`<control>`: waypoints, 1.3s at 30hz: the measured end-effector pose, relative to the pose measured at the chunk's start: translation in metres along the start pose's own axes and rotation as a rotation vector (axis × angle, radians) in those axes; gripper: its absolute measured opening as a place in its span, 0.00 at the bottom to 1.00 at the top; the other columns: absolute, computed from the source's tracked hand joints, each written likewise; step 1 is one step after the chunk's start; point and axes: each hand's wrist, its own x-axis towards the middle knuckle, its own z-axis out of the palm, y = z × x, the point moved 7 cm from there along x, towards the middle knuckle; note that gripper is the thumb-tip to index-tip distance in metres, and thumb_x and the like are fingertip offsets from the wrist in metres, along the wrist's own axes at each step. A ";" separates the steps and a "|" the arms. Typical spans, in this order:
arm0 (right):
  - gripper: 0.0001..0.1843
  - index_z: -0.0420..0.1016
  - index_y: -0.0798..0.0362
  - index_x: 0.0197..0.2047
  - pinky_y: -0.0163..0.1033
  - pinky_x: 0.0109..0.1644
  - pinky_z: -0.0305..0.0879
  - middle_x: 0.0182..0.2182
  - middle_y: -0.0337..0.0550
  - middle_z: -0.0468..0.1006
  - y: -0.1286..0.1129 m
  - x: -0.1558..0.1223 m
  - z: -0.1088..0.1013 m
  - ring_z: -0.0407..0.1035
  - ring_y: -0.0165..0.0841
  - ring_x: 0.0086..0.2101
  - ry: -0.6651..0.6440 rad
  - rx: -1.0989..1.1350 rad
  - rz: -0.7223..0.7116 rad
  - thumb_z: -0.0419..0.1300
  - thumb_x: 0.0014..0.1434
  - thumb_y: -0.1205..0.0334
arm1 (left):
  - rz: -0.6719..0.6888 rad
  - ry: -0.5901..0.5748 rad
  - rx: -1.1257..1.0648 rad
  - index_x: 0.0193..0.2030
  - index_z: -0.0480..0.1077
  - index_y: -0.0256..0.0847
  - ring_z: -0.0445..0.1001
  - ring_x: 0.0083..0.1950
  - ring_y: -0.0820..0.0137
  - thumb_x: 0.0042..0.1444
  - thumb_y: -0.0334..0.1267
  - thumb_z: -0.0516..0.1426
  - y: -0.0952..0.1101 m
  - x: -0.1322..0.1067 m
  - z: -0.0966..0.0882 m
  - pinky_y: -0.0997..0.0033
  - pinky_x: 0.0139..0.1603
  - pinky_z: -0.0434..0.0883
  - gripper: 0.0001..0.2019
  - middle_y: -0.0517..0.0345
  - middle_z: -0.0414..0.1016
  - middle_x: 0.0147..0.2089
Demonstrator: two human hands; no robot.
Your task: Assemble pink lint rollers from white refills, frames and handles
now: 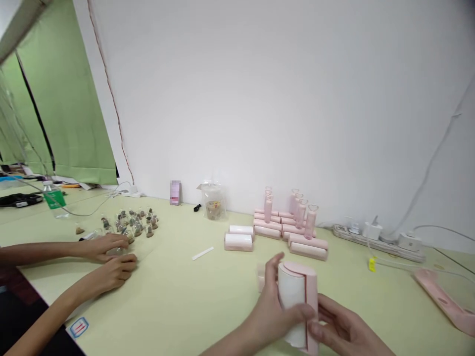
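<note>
A white roll in a pink case (297, 301) is held upright above the near part of the table. Wrapped around its left side is my left hand (272, 309), with the thumb across the white front. My right hand (339, 324) pinches the pink edge low on the right, its thumb at the front and its other fingers partly hidden behind. Just left of the roll, a pale pink piece (261, 278) shows behind my left hand. Farther back lie more white rolls in pink cases (238, 241), beside rows of pink cases (308, 247).
Pink tubes with heart-shaped loops (310, 222) stand among the cases. To the right are a power strip (378, 242) with cables and a long pink part (443, 299). A white strip (203, 253) lies mid-table. On the left, another person's hands (111, 269) touch small clear-domed items (137, 230).
</note>
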 end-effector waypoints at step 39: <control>0.12 0.74 0.50 0.25 0.38 0.26 0.61 0.25 0.43 0.77 -0.010 -0.063 -0.224 0.71 0.38 0.26 0.455 -1.288 0.412 0.50 0.50 0.62 | -0.195 -0.508 0.601 0.53 0.57 0.48 0.61 0.52 0.64 0.42 0.31 0.56 -0.034 -0.015 -0.030 0.69 0.52 0.60 0.28 0.58 0.61 0.52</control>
